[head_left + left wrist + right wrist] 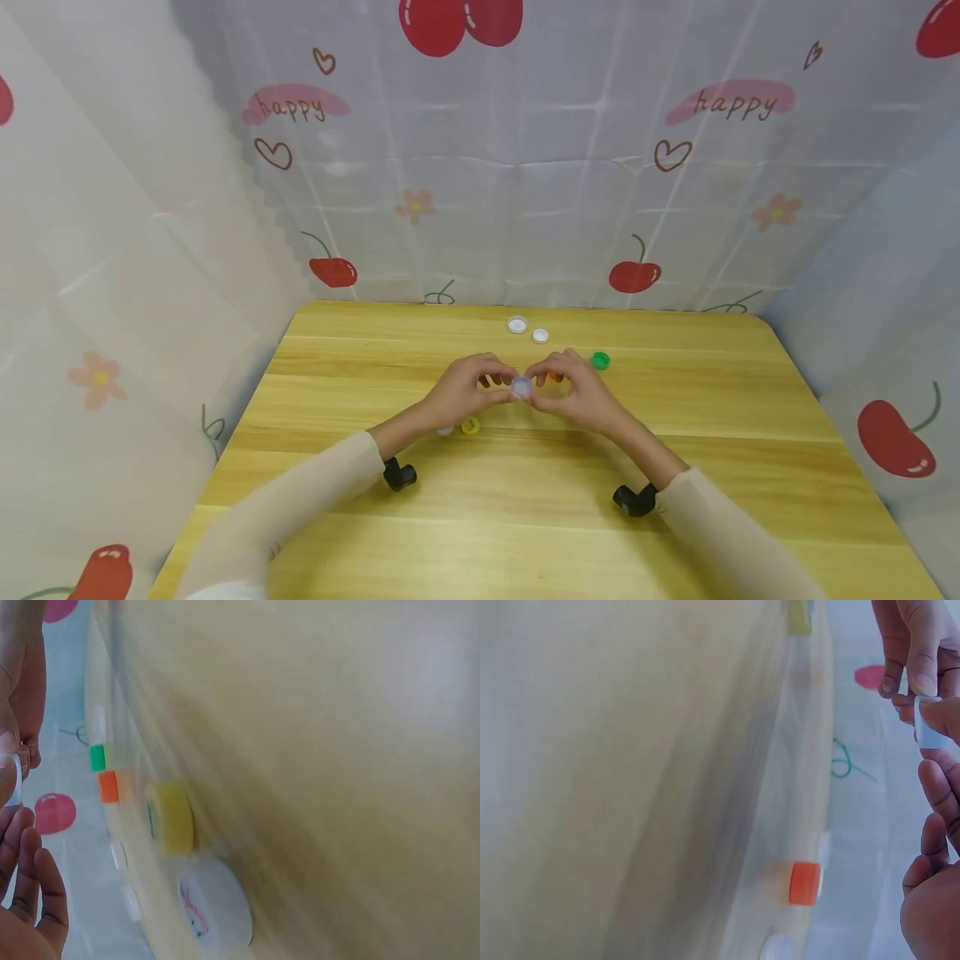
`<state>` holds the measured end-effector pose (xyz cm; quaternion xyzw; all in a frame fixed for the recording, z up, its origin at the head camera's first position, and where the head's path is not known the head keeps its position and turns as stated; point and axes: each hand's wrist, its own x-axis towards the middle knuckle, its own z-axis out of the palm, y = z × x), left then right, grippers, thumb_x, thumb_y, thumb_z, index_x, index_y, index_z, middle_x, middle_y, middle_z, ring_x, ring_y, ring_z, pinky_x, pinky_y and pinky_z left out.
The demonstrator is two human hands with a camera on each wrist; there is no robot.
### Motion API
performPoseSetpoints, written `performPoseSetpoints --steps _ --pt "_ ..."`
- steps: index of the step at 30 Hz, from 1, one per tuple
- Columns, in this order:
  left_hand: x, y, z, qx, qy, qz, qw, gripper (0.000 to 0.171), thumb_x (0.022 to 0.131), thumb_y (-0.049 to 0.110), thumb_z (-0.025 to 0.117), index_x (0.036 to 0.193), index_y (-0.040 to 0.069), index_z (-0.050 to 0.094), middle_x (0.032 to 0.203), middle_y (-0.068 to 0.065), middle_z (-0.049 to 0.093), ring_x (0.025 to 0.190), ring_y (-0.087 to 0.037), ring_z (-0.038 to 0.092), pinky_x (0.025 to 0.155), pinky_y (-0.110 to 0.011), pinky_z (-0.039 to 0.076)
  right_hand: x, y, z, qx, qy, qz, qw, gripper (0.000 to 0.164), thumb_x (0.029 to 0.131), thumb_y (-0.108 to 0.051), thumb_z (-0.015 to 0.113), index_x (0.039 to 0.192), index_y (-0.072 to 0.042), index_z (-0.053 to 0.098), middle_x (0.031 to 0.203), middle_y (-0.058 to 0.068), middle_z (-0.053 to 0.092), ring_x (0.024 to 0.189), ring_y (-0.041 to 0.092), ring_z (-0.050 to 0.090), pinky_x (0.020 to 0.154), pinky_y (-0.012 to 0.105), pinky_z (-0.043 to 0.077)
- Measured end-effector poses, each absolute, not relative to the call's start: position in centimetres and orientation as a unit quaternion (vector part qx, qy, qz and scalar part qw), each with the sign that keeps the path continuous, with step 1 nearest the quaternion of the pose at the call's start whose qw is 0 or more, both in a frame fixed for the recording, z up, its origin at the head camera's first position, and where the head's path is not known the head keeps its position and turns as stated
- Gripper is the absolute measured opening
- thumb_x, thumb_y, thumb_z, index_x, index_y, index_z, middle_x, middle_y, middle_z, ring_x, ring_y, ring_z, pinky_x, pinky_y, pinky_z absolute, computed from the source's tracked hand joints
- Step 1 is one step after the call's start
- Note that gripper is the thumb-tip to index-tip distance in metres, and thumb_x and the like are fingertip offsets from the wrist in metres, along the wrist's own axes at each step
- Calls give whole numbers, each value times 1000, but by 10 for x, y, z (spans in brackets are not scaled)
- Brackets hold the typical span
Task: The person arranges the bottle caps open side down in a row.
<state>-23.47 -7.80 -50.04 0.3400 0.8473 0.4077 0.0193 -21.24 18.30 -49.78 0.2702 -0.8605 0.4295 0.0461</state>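
Beige sleeves [738,533] reach over the tabletop [517,542]; the left hand [461,392] and right hand [581,398] both pinch a small pale cap [521,387] above its far half. The step looks like two-handed handling; the next move calls for a steady pinch. The cap's contents are indistinct; two white caps [517,325] lie near the far edge.

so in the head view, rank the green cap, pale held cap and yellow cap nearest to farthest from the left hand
1. Pale cap: held in the fingers of the left hand
2. Yellow cap: on the table, just below that hand in the picture
3. Green cap: off to the right, past the right hand
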Motion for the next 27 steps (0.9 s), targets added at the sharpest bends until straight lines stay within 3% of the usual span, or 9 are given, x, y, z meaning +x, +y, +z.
performPoseSetpoints --steps 6,13,17,21,24,27 --pt "-216 -81 -500 339 832 440 14 28 95 34 84 122 24 80 109 11 76 98 -11 66 85 -27 57 -198 181 -498 291 -843 447 65 29 87 -22 92 113 -26 79 95 8 72 94 33 53 81 45 46" --pt "-212 -84 -501 332 825 457 27 27 96 34 83 121 25 80 109 9 76 98 -14 68 85 -28 58 -195 178 -500 295 -838 453 71 30 86 -20 93 112 -24 79 94 -1 72 93 32 54 80 38 45" --pt "-213 -87 -501 307 802 506 81 25 98 33 81 122 26 80 111 6 76 99 -12 68 85 -29 59 -196 177 -501 297 -835 457 73 29 86 -21 92 111 -26 78 94 5 71 93 31 52 80 40 44" --pt "-215 -89 -501 280 776 548 139 24 102 30 77 124 21 79 114 -2 77 100 -13 68 85 -31 60 -196 177 -501 295 -830 466 78 30 86 -20 93 110 -28 77 95 12 71 93 32 51 81 45 43" --pt "-216 -88 -499 251 758 574 183 25 105 28 73 123 13 79 112 -6 78 102 -20 71 87 -36 62 -196 177 -501 291 -829 471 81 31 84 -20 94 109 -29 77 95 13 71 92 26 51 81 44 43" --pt "-217 -87 -496 204 740 596 235 25 105 27 71 119 8 79 104 -3 79 104 -31 73 90 -42 62 -195 177 -502 288 -828 474 81 31 83 -20 94 108 -29 77 94 12 69 91 19 49 81 38 42"
